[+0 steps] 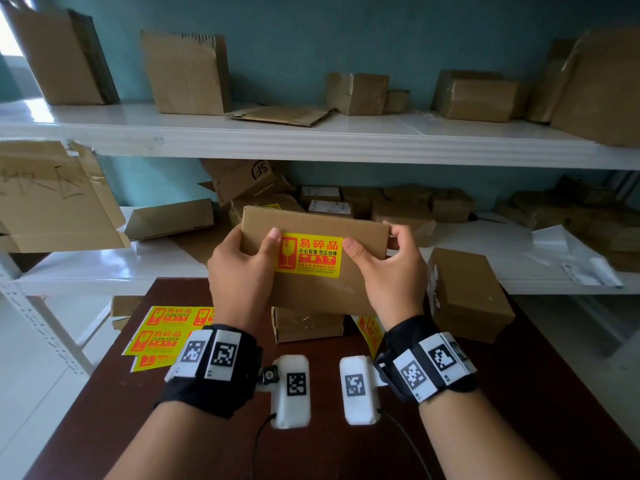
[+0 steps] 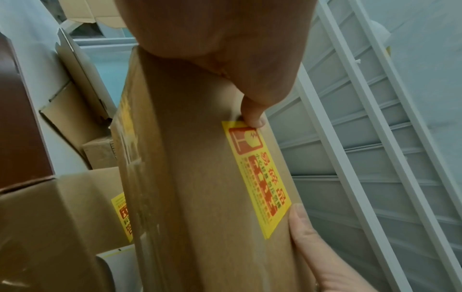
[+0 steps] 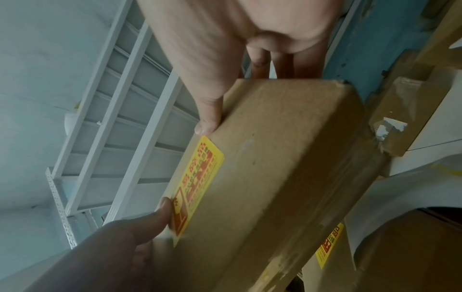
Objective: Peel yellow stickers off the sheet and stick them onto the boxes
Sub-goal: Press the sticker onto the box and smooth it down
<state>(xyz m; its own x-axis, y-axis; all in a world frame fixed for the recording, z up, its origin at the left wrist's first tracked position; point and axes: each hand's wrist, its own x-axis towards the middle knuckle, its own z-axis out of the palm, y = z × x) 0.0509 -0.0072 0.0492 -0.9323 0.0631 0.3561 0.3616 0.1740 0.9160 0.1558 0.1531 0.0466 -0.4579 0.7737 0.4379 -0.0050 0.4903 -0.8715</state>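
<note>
At the near edge, both hands hold one cardboard box [image 1: 322, 292] raised above the dark counter [image 1: 519, 393]. The left hand [image 1: 239, 271] grips its 9 o'clock end, thumb on the edge of the yellow sticker [image 1: 309, 255] stuck to the box face. The right hand [image 1: 388, 268] grips the 3 o'clock end, thumb at the sticker's other edge. The sticker sheet [image 1: 159, 332] lies on the counter at 8 o'clock. Beyond, white shelves [image 1: 311, 140] carry more boxes.

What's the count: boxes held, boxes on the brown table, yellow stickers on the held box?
held box: 1
boxes on the brown table: 2 (middle box, right box)
yellow sticker on the held box: 1
Total: 4
</note>
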